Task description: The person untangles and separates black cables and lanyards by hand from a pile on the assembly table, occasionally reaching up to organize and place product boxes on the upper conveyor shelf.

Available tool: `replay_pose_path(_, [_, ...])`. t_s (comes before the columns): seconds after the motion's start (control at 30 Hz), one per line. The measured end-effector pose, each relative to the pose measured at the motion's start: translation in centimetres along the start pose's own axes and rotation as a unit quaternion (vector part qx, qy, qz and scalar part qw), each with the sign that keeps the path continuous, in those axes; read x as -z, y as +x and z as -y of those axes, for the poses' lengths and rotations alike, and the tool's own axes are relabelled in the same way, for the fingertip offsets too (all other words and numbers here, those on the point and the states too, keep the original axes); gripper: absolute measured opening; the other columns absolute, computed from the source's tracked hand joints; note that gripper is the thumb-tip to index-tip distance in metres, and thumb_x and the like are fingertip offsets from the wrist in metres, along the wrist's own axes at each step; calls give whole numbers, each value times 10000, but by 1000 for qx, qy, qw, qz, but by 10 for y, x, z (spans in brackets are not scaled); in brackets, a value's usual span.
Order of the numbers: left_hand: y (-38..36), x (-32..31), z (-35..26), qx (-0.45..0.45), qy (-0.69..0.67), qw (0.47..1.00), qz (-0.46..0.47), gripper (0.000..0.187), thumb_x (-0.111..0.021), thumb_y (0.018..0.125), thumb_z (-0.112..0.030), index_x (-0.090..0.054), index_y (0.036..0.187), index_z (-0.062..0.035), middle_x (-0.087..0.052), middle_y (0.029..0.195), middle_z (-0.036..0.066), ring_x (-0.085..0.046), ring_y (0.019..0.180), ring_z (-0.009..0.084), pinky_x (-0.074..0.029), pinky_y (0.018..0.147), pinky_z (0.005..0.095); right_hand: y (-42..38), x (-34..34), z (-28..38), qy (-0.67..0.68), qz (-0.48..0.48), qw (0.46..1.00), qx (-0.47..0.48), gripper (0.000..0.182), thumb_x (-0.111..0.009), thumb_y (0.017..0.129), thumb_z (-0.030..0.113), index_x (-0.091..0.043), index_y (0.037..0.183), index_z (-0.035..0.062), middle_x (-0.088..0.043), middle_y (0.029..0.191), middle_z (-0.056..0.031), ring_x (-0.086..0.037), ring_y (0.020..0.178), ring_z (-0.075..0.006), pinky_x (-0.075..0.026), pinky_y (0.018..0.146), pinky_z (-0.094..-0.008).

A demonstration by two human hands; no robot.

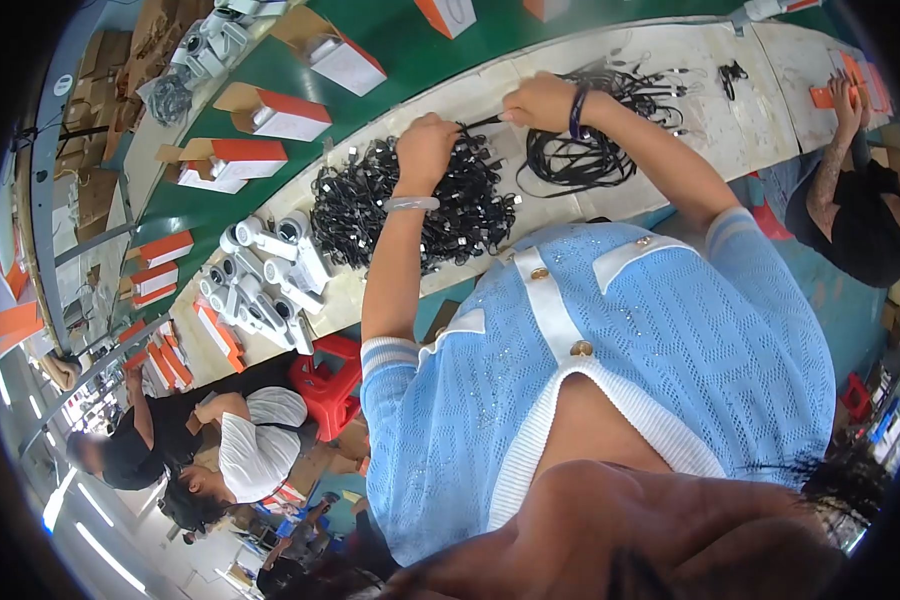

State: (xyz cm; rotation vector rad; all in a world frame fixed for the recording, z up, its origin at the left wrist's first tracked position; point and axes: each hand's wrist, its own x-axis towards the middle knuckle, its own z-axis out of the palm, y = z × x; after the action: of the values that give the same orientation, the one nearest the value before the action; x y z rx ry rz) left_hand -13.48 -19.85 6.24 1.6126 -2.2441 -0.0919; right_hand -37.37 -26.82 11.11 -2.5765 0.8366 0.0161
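Note:
My left hand [425, 150], with a clear bracelet on the wrist, is closed above a big heap of black cables with small connectors [370, 215] on the pale worktable [670, 60]. My right hand [538, 100], wearing a dark wristband, pinches the other end of a short black cable [482, 122] that runs between both hands. Just right of that hand lie looser coils of black cable [590, 150]. My light blue knit top fills the lower middle of the view.
White camera-like devices [265, 275] lie left of the heap. Orange-and-white boxes [275, 115] ride on a green belt [410, 55] beyond the table. Another person's arm [835, 160] works at the far right. Two seated people [220, 445] and a red stool [325, 385] are lower left.

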Motion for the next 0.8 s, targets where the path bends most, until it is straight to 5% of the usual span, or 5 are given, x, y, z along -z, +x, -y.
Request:
replay_pose_path(0.37, [32, -27, 22, -147, -132, 980, 11, 184, -688, 750, -155, -684, 921, -85, -619, 856, 59, -594, 830, 238, -489, 776, 375, 34, -45, -66, 246, -107, 958, -99, 304, -470, 943, 319, -587, 896, 43, -640, 828, -157, -622, 663, -325, -499, 649, -415])
replay_pose_path(0.47, [36, -29, 6, 216, -484, 848, 7, 250, -730, 728, -141, -659, 952, -58, -619, 832, 64, -588, 792, 268, -495, 759, 389, 29, -56, -44, 116, -81, 984, -105, 246, -459, 933, 274, -570, 966, 57, -641, 877, -198, -613, 856, -404, -473, 738, -486])
replay_pose_path(0.63, [31, 8, -9, -52, -105, 990, 78, 209, -719, 792, -109, -612, 966, -63, -650, 844, 108, -624, 686, 213, -486, 639, 323, 8, -12, 12, 201, -69, 975, 63, 173, -461, 940, 215, -542, 940, 62, -632, 850, -189, -602, 812, -409, -468, 705, -477])
replay_pose_path(0.73, [19, 19, -37, 139, -648, 729, 170, 195, -729, 779, -115, -614, 922, -49, -638, 785, 91, -615, 664, 186, -481, 631, 312, 14, 0, -8, 220, -121, 968, -28, 152, -482, 935, 195, -527, 918, 51, -595, 789, -202, -588, 756, -406, -465, 662, -436])
replay_pose_path(0.8, [23, 21, -41, 200, -607, 769, 13, 166, -722, 794, -104, -611, 895, -33, -636, 770, 60, -599, 662, 144, -479, 624, 287, 5, -18, 2, 236, -136, 962, 25, 159, -480, 938, 181, -502, 904, 28, -591, 775, -203, -578, 760, -416, -463, 662, -442])
